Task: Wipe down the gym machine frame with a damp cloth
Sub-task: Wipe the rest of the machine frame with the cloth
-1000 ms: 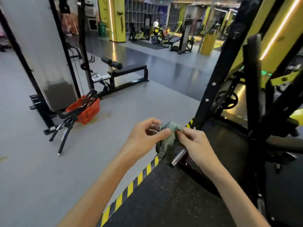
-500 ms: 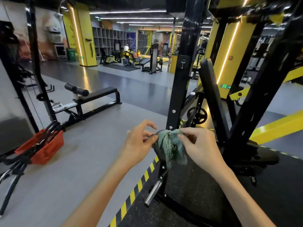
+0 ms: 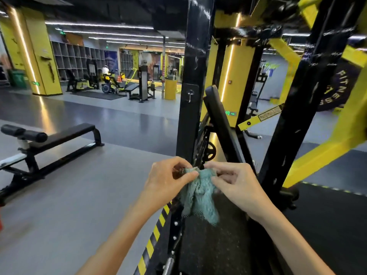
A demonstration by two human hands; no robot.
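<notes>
a black rubber mat (image 3: 218,251) with a yellow-and-black striped edge (image 3: 153,235) lies at the bottom of the view, set on a grey gym floor (image 3: 69,195). just above it, both bare arms reach forward and the hands meet at the middle. the left hand (image 3: 168,179) has its thumb and fingers curled, pinching the upper left edge of a teal cloth (image 3: 200,197); the right hand (image 3: 236,185) pinches the upper right edge the same way. the cloth hangs loose between them, bunched and fuzzy, in front of the lower part of the machine frame (image 3: 192,96), a tall black post; whether it touches the post cannot be told. just behind the post a black back pad (image 3: 220,120) leans tilted, and to the right a black slanted bar (image 3: 297,116) and a yellow arm (image 3: 327,147) cross the view. to the left, well apart, a flat black bench (image 3: 65,133) stands on the floor. farther back are a yellow pillar (image 3: 37,56), a green bin (image 3: 17,78), a wall of open shelves (image 3: 79,56) and more machines under strip lights.
</notes>
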